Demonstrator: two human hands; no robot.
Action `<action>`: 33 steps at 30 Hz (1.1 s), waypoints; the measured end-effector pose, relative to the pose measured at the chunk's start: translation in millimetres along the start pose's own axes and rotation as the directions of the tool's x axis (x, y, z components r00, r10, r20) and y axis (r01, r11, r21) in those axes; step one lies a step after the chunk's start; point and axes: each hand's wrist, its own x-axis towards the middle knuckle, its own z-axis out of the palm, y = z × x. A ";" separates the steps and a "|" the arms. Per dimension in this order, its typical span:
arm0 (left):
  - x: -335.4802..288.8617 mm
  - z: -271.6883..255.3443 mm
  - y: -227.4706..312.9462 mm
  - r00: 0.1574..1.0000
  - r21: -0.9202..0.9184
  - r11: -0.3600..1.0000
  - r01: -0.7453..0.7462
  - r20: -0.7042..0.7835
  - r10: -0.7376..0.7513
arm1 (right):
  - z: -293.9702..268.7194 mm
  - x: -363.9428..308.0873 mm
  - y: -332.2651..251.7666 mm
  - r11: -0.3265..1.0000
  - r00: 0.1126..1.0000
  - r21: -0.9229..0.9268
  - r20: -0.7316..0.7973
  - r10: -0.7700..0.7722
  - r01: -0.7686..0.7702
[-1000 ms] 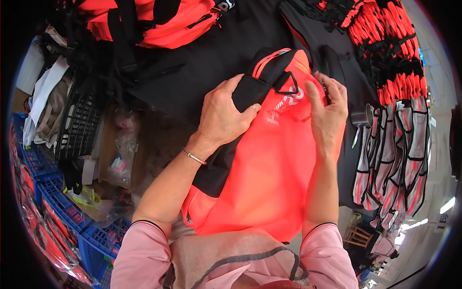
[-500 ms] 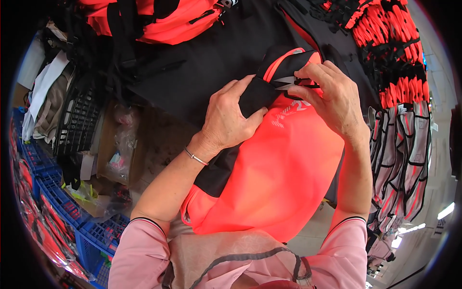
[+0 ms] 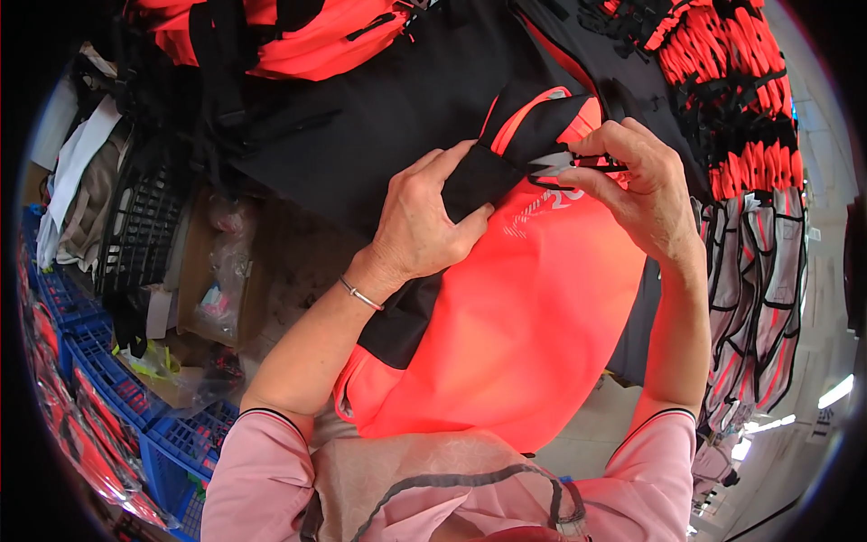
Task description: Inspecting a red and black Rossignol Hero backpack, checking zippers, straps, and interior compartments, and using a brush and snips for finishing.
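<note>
A bright orange-red fabric piece with black parts (image 3: 506,334) lies across my lap and up onto the black work surface (image 3: 361,144). My left hand (image 3: 420,221) is closed on its black band (image 3: 479,185), thumb and fingers pinching the cloth. In my right hand (image 3: 646,185) are small thread snips (image 3: 553,164), held between thumb and fingers. Their pale blades point left, close to the black band's edge, and look slightly apart. Just beyond the blades the band and an orange strip curve up in a loop (image 3: 542,117). Whether the blades touch any thread is too small to tell.
More orange and black goods (image 3: 316,41) lie at the far left. Bundled orange pieces (image 3: 731,81) and grey ones with black edging (image 3: 759,298) hang at the right. On the left are a black basket (image 3: 140,226), a cardboard box (image 3: 221,271) and blue crates (image 3: 108,361).
My right hand has drawn the snips a little to the right, away from the band. My left hand keeps its hold on the cloth in nearly the same place.
</note>
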 end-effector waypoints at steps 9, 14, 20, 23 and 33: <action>-0.4 2.3 2.8 0.999 0.005 1.000 -0.019 -0.026 0.019 | 1.0 16.7 -8.8 0.894 0.967 -0.377 0.019 -0.253 0.241; 0.2 1.2 8.4 1.000 0.065 0.998 0.021 0.008 -0.022 | -9.0 27.6 -11.6 0.811 0.913 -0.419 0.174 -0.368 0.407; -0.4 2.7 3.9 1.000 0.062 0.998 -0.030 -0.005 0.031 | -17.6 26.1 1.3 0.943 0.948 -0.221 0.254 -0.192 0.250; -0.1 3.8 2.9 1.000 0.070 0.997 -0.024 -0.001 0.024 | -12.6 19.8 1.3 0.963 0.978 -0.172 0.075 -0.195 0.205; -2.7 3.7 7.0 1.000 0.113 0.994 -0.014 0.022 0.012 | -19.0 28.2 -3.9 0.895 0.934 -0.314 0.268 -0.238 0.318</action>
